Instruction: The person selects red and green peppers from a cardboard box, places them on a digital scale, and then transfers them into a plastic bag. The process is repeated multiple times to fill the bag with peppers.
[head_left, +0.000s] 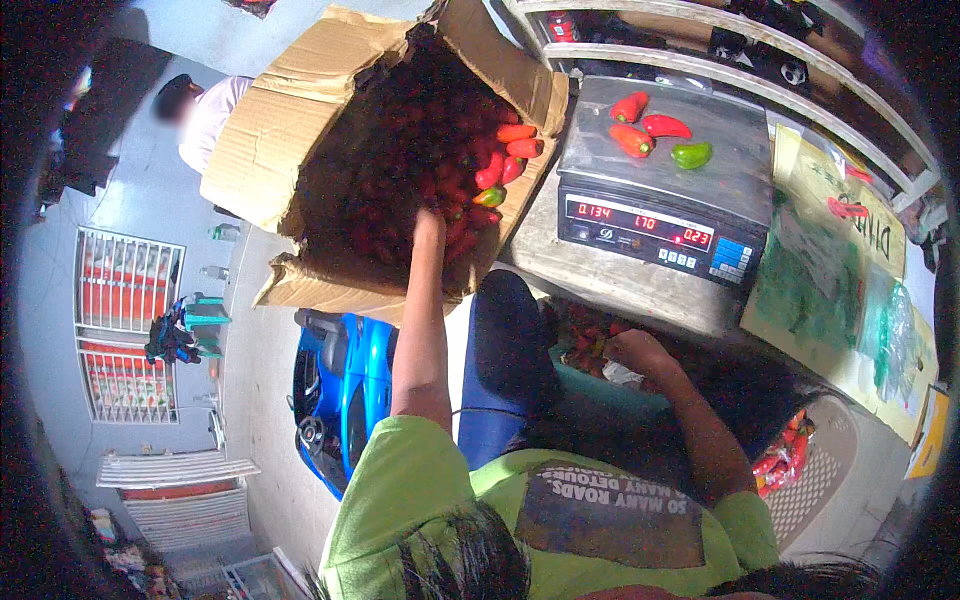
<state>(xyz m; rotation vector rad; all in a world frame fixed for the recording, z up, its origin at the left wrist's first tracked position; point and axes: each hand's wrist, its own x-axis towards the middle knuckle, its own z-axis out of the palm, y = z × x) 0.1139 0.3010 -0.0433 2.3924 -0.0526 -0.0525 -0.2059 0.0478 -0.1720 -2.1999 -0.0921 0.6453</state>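
My left hand (430,222) reaches down into a large open cardboard box (262,150) of red peppers (490,172). Shadow hides its fingers, so I cannot tell whether they grip a pepper. At the right, my right hand (640,357) is closed, knuckles up, beside a crumpled white piece (622,375); what its fingers hold is not clear. Below it, more peppers (583,335) show dimly in a greenish container (592,385). Three red peppers (632,140) and one green pepper (691,155) lie on the plate of a digital scale (665,205), whose red display is lit.
Right of the scale lie flattened card and clear and green plastic bags (890,350). A beige woven basket (825,465) holds bagged peppers (786,458) at lower right. A blue toy car (350,385) stands left of my legs. A person (215,120) is beyond the box. Shelves (680,65) edge the back.
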